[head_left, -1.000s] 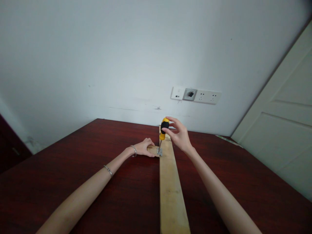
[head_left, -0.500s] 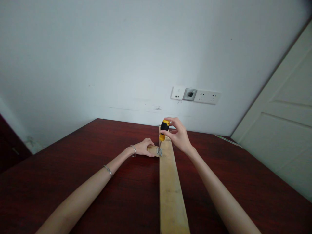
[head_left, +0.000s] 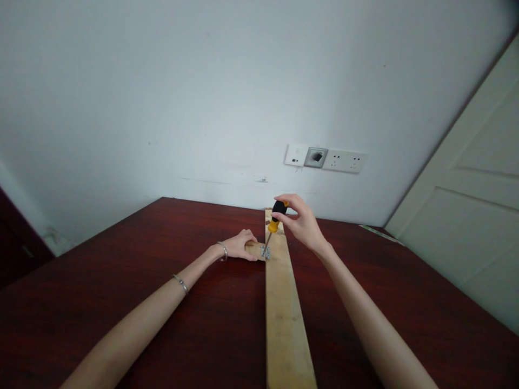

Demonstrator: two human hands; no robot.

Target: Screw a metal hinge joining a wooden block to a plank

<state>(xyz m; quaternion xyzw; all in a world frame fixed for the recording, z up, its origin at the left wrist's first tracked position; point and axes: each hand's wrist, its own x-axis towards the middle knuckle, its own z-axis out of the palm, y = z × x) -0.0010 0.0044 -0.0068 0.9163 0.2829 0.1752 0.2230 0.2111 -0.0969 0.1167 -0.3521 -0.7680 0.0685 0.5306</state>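
Note:
A long pale wooden plank (head_left: 286,313) lies on the dark red table (head_left: 121,259), running away from me. A small wooden block (head_left: 256,249) sits against its left edge, joined by a small metal bracket (head_left: 266,252). My left hand (head_left: 240,244) is closed over the block and presses it to the plank. My right hand (head_left: 299,221) pinches the yellow and black handle of a screwdriver (head_left: 275,218). The screwdriver leans to the right, and its tip rests on the bracket.
A white wall stands right behind the table, with a row of sockets (head_left: 325,158). A pale door (head_left: 470,216) is at the right. A thin strip (head_left: 381,233) lies at the table's far right edge. My left arm wears two bracelets.
The screwdriver handle has tilted over to the right, and my right hand has shifted right with it and closed round the handle. My left hand has stayed on the block.

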